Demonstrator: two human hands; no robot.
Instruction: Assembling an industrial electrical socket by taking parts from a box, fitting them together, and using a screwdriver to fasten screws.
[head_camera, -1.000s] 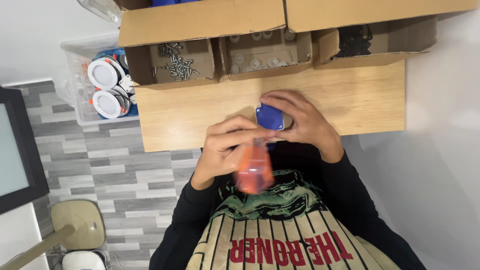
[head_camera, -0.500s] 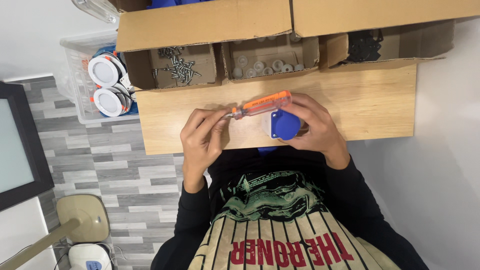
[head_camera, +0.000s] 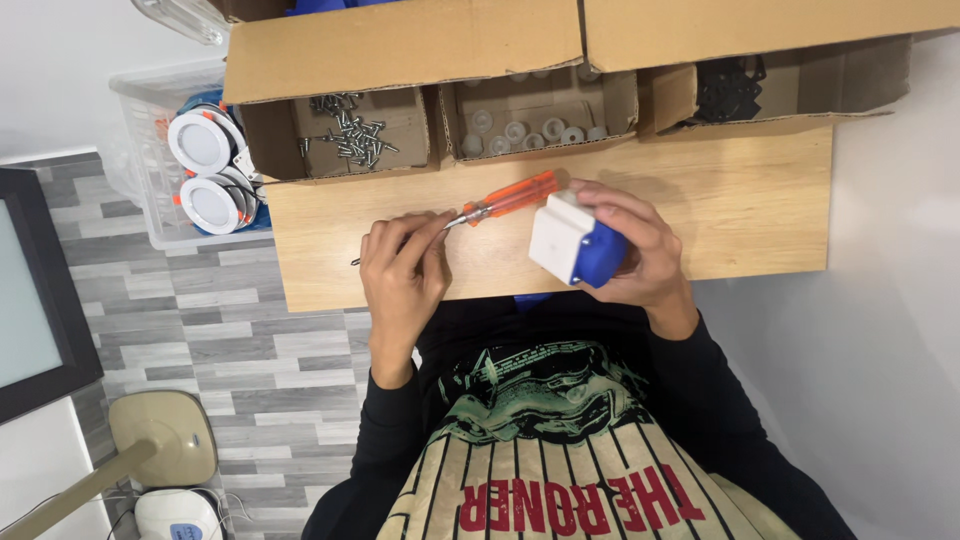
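Head view: over the pale wooden bench (head_camera: 760, 210), the left hand (head_camera: 405, 270) is pinching an orange-handled screwdriver's (head_camera: 505, 198) metal shaft while the right hand (head_camera: 630, 250) is gripping a blue-and-white plastic box (head_camera: 575, 243), steadying both.

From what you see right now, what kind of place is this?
Probably a small assembly bench in a home or workshop. Cardboard boxes sort loose screws and small plastic parts along a wooden table, and a clear bin beside it holds round white light fittings.

wooden table (head_camera: 760, 215); grey plank floor (head_camera: 190, 340), white wall (head_camera: 880, 330)
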